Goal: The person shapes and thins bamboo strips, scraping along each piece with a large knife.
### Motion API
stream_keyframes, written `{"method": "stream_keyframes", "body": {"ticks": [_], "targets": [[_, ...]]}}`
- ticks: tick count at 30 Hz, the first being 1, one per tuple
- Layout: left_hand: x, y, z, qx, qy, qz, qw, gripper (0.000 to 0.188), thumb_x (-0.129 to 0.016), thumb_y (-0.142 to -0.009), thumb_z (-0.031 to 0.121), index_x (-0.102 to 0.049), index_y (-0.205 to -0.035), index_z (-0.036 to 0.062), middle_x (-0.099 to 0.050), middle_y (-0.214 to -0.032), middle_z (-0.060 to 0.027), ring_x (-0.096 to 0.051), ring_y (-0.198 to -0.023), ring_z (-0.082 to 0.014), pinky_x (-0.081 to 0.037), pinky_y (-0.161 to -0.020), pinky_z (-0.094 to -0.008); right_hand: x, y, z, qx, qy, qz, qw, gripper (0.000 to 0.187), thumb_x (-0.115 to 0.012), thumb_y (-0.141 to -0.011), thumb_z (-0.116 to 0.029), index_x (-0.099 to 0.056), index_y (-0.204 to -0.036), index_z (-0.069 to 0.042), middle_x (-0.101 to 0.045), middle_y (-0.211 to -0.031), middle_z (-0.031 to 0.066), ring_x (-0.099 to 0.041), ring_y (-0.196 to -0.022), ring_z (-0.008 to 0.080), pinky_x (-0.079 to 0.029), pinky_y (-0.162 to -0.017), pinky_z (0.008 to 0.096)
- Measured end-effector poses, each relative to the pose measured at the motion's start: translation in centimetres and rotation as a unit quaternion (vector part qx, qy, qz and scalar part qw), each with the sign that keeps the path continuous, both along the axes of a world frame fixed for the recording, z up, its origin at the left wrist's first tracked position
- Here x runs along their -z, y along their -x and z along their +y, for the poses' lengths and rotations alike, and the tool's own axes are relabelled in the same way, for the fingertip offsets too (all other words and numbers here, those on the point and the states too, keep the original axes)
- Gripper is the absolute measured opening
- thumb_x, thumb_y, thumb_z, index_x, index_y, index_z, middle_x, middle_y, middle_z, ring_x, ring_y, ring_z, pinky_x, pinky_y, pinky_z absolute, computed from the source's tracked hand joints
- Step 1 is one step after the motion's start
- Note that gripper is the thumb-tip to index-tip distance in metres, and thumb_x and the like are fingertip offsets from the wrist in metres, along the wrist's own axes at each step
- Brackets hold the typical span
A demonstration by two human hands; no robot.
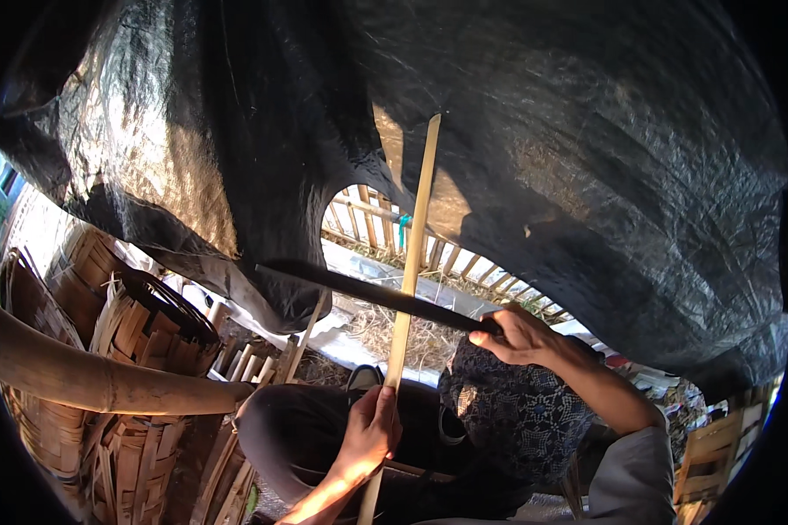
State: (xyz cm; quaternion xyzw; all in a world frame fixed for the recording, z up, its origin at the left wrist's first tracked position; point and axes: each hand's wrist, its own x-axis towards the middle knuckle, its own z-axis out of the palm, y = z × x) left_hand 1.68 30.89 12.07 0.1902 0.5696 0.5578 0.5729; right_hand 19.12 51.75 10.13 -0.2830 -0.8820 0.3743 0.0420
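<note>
A long, pale bamboo strip (419, 210) rises steeply from my lap, its upper tip cut at a slant. My left hand (369, 430) is closed round its lower part, thumb along the strip. Closed on the handle end of a long dark machete (359, 289) is my right hand (518, 337), out to the right. The machete's blade lies across the strip above my left hand and points to the left. Whether its edge touches the strip or only passes over it, I cannot tell. A dark patterned cloth (525, 394) covers my right leg below the right hand.
Black plastic sheeting (587, 131) hangs across the far side. Through its gap show a bamboo slat fence (368, 219) and dry straw on the ground. Woven bamboo baskets (153, 332) stand at the left, and a thick bamboo pole (105, 382) runs in front of them toward my knee.
</note>
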Motion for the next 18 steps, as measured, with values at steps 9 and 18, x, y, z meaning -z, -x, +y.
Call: {"method": "stream_keyframes", "body": {"ticks": [9, 18], "targets": [[-0.1, 0.4, 0.3, -0.012, -0.013, 0.045, 0.999, 0.031, -0.039, -0.095, 0.026, -0.038, -0.072, 0.0058, -0.033, -0.043, 0.0014, -0.032, -0.031, -0.0051, -0.024, -0.029, -0.0213, 1.2, 0.2, 0.1, -0.072, -0.043, 0.021, 0.996, 0.053, -0.057, -0.077, -0.053, -0.054, -0.057, -0.005, -0.043, -0.039, 0.0044, -0.045, -0.036, 0.0209, -0.036, -0.041, 0.0346], [-1.0, 0.4, 0.5, -0.029, -0.012, -0.022, 0.999, 0.023, -0.039, -0.095, 0.026, -0.046, -0.088, 0.0062, -0.035, -0.051, 0.0027, -0.03, -0.032, -0.0039, -0.023, -0.029, -0.0201, -0.3, 0.4, 0.7, -0.156, -0.076, -0.016, 0.985, 0.039, -0.066, -0.071, -0.043, -0.052, -0.063, -0.007, -0.048, -0.046, 0.0062, -0.053, -0.046, 0.0279, -0.04, -0.045, 0.0345]]}}
